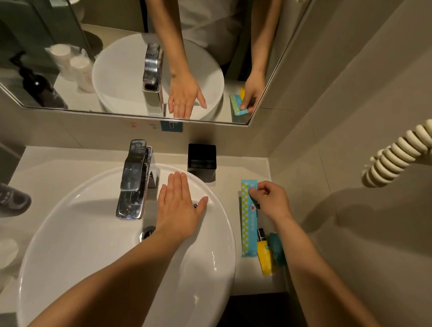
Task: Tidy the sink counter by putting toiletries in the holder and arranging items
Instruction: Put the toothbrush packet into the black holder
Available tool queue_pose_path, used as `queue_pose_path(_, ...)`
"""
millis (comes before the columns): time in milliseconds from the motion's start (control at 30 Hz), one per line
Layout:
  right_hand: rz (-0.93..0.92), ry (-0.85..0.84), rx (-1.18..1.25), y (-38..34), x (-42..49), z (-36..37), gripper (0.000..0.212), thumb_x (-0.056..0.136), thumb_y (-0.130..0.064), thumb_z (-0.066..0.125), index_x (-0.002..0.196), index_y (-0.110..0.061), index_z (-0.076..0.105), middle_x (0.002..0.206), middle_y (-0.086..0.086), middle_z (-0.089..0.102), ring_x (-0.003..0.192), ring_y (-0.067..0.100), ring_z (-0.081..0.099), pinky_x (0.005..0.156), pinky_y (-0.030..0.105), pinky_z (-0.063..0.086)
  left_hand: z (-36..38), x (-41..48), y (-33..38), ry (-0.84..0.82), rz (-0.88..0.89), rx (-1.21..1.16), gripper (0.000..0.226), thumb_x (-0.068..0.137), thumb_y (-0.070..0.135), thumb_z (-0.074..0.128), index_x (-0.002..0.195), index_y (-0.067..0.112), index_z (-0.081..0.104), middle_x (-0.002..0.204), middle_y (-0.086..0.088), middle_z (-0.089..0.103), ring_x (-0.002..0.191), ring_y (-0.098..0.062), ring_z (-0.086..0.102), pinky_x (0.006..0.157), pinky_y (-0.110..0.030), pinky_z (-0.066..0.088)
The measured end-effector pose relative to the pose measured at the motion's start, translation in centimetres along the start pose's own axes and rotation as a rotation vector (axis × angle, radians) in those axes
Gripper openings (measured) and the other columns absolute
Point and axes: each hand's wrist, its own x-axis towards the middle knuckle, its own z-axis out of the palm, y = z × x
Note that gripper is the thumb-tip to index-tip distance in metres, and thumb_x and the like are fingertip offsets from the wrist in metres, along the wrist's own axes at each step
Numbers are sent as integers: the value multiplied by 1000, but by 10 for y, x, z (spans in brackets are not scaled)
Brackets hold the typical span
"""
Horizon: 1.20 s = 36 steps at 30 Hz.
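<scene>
A long blue packet with a yellow checked edge (248,226) lies on the counter to the right of the white basin (94,244). My right hand (269,200) pinches the packet near its far end. Beside the packet's near end lie a yellow tube with a black cap (264,258) and a teal sachet (277,250). A square black holder (202,161) stands at the back of the counter, behind the basin rim. My left hand (179,207) lies flat with straight fingers over the basin's far right rim, holding nothing.
A chrome tap (135,177) rises at the back of the basin. A mirror (119,56) hangs above the counter. A coiled cream cord (404,151) hangs on the right wall. A dark bottle (6,196) and wrapped white cups (2,254) stand at the left edge.
</scene>
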Motion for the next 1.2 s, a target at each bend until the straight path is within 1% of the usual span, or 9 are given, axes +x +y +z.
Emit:
queue_pose_path(133, -149, 14, 62, -42, -5, -5, 6, 93, -15, 70, 88, -12, 71, 84, 5, 74, 77, 16, 72, 74, 35, 62, -3, -1, 2, 13, 6, -1, 90, 95, 73, 7, 159, 11, -12, 169, -9, -9, 155, -24, -14, 122, -40, -13)
queue_pose_path(233, -278, -16, 137, -80, -6, -6, 8, 93, -14, 69, 92, -21, 73, 85, -1, 76, 80, 11, 73, 72, 28, 62, -4, -2, 3, 17, 3, -5, 90, 97, 71, 11, 159, 11, -11, 169, -9, -10, 154, -24, -15, 120, -38, -16)
queue_pose_path(300, -363, -48, 164, -107, -4, -6, 11, 93, -13, 70, 95, -23, 74, 90, 1, 77, 84, 15, 74, 75, 32, 62, -6, -2, 4, 16, 4, -10, 89, 97, 71, 13, 159, 11, -11, 169, -9, -10, 155, -24, -15, 119, -38, -16)
queue_pose_path(367, -459, -55, 185, -136, -3, -3, 13, 91, -15, 71, 93, -28, 76, 91, -2, 77, 86, 14, 73, 75, 32, 61, -8, -3, 4, 16, 7, -24, 89, 98, 70, 15, 159, 11, -11, 169, -9, -10, 155, -24, -15, 120, -39, -15)
queue_pose_path(467, -609, -30, 258, -175, -2, 6, 15, 88, -17, 72, 86, -32, 76, 85, -9, 76, 79, 5, 69, 70, 23, 55, -10, -3, 5, 13, 10, -34, 89, 98, 68, 16, 159, 10, -12, 169, -10, -11, 154, -23, -16, 121, -39, -14)
queue_pose_path(567, -666, -34, 302, -196, 4, 20, 12, 89, -19, 71, 89, -29, 77, 89, -7, 77, 83, 8, 70, 75, 29, 57, -10, -4, 5, 9, 4, -41, 89, 98, 68, 15, 159, 10, -13, 169, -9, -13, 153, -21, -19, 121, -38, -15)
queue_pose_path(767, -628, -43, 313, -190, 15, 58, 10, 91, -12, 71, 99, -14, 77, 86, -9, 77, 82, 5, 69, 76, 23, 54, -10, -4, 5, -1, -1, -53, 88, 98, 67, 16, 158, 10, -15, 168, -8, -17, 152, -20, -24, 122, -39, -15)
queue_pose_path(933, -498, -37, 276, -162, 24, 79, 15, 93, -16, 70, 105, -9, 77, 97, 2, 77, 94, 16, 73, 87, 40, 61, -9, -2, 5, -4, -7, -46, 88, 97, 67, 14, 158, 11, -16, 168, -8, -18, 152, -20, -24, 122, -38, -16)
queue_pose_path(1200, -429, -54, 233, -141, 40, 93, 8, 94, -20, 70, 99, -23, 76, 94, -7, 77, 91, 11, 71, 84, 34, 60, -7, 0, 5, -31, -23, -37, 89, 92, 71, 3, 155, 14, -24, 166, -6, -25, 148, -17, -33, 119, -37, -20)
